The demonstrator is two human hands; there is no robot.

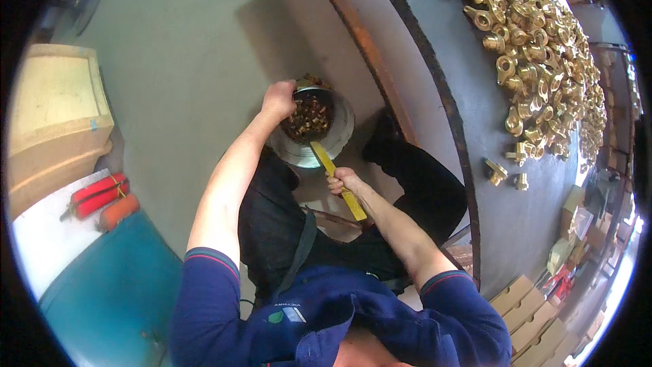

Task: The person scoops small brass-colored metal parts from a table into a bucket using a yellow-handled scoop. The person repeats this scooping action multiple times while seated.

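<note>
Below me, between my knees, a pale metal bucket [343, 132] stands on the floor. At its mouth is a dark round vessel, with many small brass and brown pieces [309, 117] in it. My left hand [279, 100] is closed at the vessel's left rim; its fingertips are partly hidden. My right hand [344, 181] is wrapped round a flat yellow bar [324, 158]. The bar slants up to the vessel's near edge; I cannot tell whether the two are joined. More brass-coloured pieces [312, 81] show at the far rim.
On the dark workbench [468, 129] to the right lies a large heap of brass fittings [536, 61]. Its rusty edge [380, 68] runs past my right knee. Cardboard boxes [533, 319] stand at lower right. Leftward are a wooden box [61, 109], red cylinders [100, 195] and a teal surface [115, 285].
</note>
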